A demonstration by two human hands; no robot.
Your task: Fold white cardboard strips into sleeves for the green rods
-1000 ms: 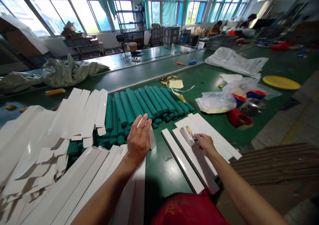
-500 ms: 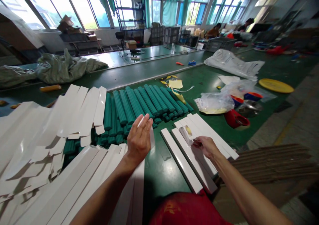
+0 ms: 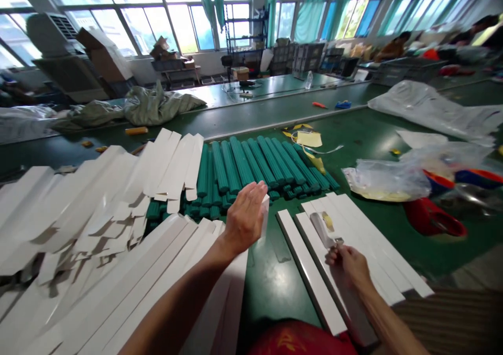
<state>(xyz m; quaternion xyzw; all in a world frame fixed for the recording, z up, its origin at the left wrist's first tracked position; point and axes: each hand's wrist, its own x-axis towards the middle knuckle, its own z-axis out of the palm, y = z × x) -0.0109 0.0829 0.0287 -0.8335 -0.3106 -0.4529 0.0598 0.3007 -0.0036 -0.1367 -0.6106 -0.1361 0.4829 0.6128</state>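
Note:
My left hand (image 3: pixel 245 213) is closed, fingers pressed together, around the upper end of a long white box (image 3: pixel 264 216); part of the box is hidden behind the palm. My right hand (image 3: pixel 351 263) has its fingertips pinched at the metal cutter end of a white tape dispenser (image 3: pixel 321 230) with a yellowish roll. What the fingertips hold is too small to make out. The dispenser rests on a row of white boxes (image 3: pixel 365 245). Apart from these, a single narrow white box (image 3: pixel 308 268) lies to their left.
Ribbed green rods (image 3: pixel 255 161) are stacked beyond my left hand. Flat white cartons (image 3: pixel 98 203) spread over the left side of the green table (image 3: pixel 271 287). Clear plastic bags (image 3: pixel 387 179) and a red cup-like item (image 3: pixel 430 219) lie to the right. Other people sit far back right.
The camera view has swung left, so everything sits further right in the picture. My right fingers have shifted slightly nearer me at the dispenser's cutter end. My left hand keeps its grip.

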